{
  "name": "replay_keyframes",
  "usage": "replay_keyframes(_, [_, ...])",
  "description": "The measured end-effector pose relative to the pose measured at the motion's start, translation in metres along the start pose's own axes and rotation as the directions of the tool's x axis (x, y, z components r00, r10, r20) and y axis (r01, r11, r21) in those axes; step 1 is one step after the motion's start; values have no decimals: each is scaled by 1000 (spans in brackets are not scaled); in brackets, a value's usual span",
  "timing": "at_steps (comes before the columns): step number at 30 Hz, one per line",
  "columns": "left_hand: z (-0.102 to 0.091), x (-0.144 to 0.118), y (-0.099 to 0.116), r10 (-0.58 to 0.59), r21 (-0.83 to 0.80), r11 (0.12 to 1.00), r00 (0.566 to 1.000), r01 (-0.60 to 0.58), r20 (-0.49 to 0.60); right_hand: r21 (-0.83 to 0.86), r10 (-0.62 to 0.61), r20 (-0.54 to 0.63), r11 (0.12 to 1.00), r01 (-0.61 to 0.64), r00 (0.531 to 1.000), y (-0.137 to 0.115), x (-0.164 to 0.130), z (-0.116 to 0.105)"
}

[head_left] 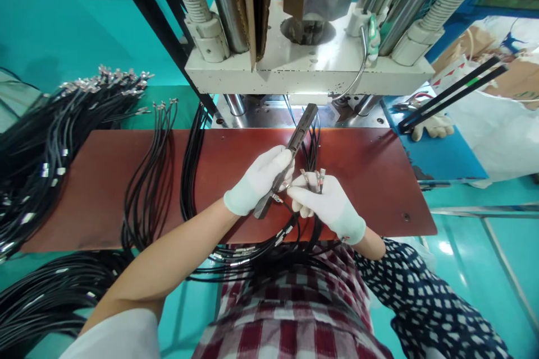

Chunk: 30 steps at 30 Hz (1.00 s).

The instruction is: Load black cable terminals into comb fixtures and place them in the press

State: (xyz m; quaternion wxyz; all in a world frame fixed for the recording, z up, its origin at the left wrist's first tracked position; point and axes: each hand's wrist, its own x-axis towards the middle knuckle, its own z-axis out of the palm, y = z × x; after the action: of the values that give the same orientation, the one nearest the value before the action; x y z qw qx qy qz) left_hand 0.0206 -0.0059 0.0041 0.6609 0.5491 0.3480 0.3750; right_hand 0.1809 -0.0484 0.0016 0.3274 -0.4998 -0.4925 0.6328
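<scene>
Two gloved hands meet just above the near edge of a red-brown desk (105,179), over a loop of black cables (261,252) sagging toward the person's lap. The right hand (326,202) is closed round a small bunch of cable ends, their metal terminals (314,176) standing up out of the fist and pointing away from the body. The left hand (259,179) is wrapped round a dark, bar-shaped fixture (290,151), gripped near its lower third. The fixture's long axis runs diagonally, low end toward the left wrist, high end up and to the right toward the press (307,61). The terminals sit just right of the fixture's middle, near it though contact cannot be made out. Further off, more cable bundles (147,179) hang across the desk's left half, and another person's gloved hand (433,126) rests at far right.
</scene>
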Motion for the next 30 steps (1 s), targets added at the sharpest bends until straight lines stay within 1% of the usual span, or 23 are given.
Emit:
replay_keyframes(4, [-2, 0, -2, -8, 2, 1000, 1000, 8, -10, -68, -52, 17, 996, 53, 998, -1, 2, 2])
replay_keyframes(10, [0, -1, -3, -9, 29, 1000, 1000, 10, -14, -25, -55, 28, 998, 56, 998, 0, 5, 5])
replay_keyframes(12, [2, -2, -4, -19, 61, 998, 999, 20, -28, -26, -50, 28, 998, 50, 998, 1, 6, 6])
replay_keyframes(14, [3, -3, -6, -7, 158, 987, 997, 19, -73, -56, -35, 30, 998, 36, 999, 3, 6, 8])
replay_keyframes(15, [4, -3, -7, 13, 245, 969, 994, 14, -110, -84, -26, 27, 996, 28, 999, 4, 7, 9])
replay_keyframes(17, [4, -4, -9, 79, 445, 896, 981, 8, -177, -151, -28, 23, 988, 31, 999, 4, 8, 8])
replay_keyframes(18, [4, -5, -9, 110, 523, 852, 975, 8, -195, -187, -39, 34, 981, 45, 999, 3, 8, 7])
replay_keyframes(19, [4, -5, -9, 124, 562, 827, 973, 8, -196, -227, -55, 53, 972, 66, 997, 1, 7, 5])
replay_keyframes(20, [4, -5, -9, 114, 556, 831, 976, 8, -184, -276, -72, 70, 957, 89, 995, -2, 6, 1])
replay_keyframes(21, [4, -5, -8, 81, 506, 863, 983, 12, -162, -338, -84, 79, 935, 106, 993, -6, 5, -4])
replay_keyframes(23, [3, -5, -7, -7, 347, 937, 994, 44, -108, -467, -69, 72, 879, 95, 995, -13, 1, -15])
replay_keyframes(24, [3, -4, -6, -40, 276, 959, 996, 61, -81, -504, -43, 70, 861, 73, 997, -15, -2, -21])
replay_keyframes(25, [2, -4, -5, -56, 227, 972, 997, 68, -58, -507, -12, 76, 860, 49, 997, -17, -4, -26])
replay_keyframes(27, [0, -4, -4, -45, 185, 981, 999, 49, -22, -439, 34, 118, 898, 21, 992, -16, -8, -35])
replay_keyframes(28, [-1, -4, -4, -31, 173, 984, 1000, 32, -5, -385, 36, 129, 923, 16, 991, -14, -9, -38])
replay_keyframes(30, [-2, -4, -3, -13, 148, 989, 1000, 10, 16, -299, -8, 97, 954, 37, 995, -9, -11, -40])
